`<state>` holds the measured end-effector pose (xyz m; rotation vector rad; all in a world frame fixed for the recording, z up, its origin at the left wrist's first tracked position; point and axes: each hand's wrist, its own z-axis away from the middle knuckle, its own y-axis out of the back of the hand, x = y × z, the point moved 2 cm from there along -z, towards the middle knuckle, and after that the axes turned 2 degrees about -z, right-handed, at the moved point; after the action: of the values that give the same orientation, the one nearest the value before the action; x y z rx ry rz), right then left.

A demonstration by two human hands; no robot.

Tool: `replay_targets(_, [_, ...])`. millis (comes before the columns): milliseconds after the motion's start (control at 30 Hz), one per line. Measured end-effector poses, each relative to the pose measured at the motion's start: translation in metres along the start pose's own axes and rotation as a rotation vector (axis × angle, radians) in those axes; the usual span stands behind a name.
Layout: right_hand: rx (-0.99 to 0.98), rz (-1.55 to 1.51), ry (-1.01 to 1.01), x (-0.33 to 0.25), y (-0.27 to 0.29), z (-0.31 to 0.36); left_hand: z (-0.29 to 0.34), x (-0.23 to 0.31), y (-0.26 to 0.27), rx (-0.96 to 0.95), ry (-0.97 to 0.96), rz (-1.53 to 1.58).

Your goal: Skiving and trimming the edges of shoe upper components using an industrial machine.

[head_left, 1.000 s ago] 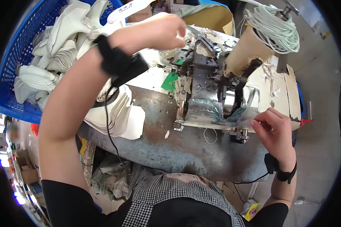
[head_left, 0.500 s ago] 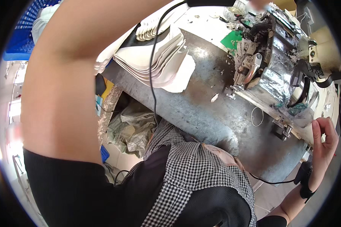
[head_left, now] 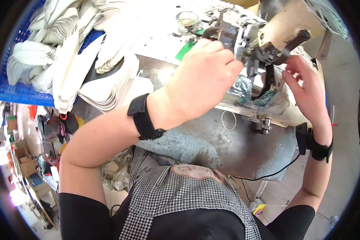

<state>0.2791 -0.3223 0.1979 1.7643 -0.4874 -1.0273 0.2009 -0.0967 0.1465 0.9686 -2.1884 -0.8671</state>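
My left hand [head_left: 206, 76] is curled over the work area of a bench machine [head_left: 290, 28] with a cream-coloured head. Its fingers are bent inward, and whatever they may hold is hidden. At the other side of the machine is my right hand [head_left: 306, 90], close to a black curved lever [head_left: 294, 46]. Its fingers are loosely bent, the thumb stands apart, and nothing shows between them. Clear film and scraps cover the machine's bed [head_left: 242, 88].
Fanned stacks of white cut pieces [head_left: 108, 94] lie on the left of the metal-topped table [head_left: 188, 136]. More fill a blue basket [head_left: 24, 96]. A green patch [head_left: 184, 51], a round clear dish [head_left: 187, 20], a thin loop [head_left: 229, 120] and metal clamps [head_left: 262, 124] are near the machine.
My left hand has come down from the top edge to the machine. My right hand has moved up from the board's right end to beside the lever. The view has shifted, showing more basket.
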Motion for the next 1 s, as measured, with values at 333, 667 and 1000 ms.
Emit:
replay_targets(333, [0.171,-0.151,0.162,0.027,-0.024,-0.045,-0.001,0.006,-0.034,0.232,0.048,0.188])
replay_targets(667, [-0.172,-0.522,0.215,0.048,-0.041,-0.130,-0.002,0.003,-0.040,0.305,0.107,0.279])
replay_targets(1000, [-0.200,-0.254,0.230,0.033,-0.039,-0.143,-0.001,0.003,-0.041,0.322,0.118,0.293])
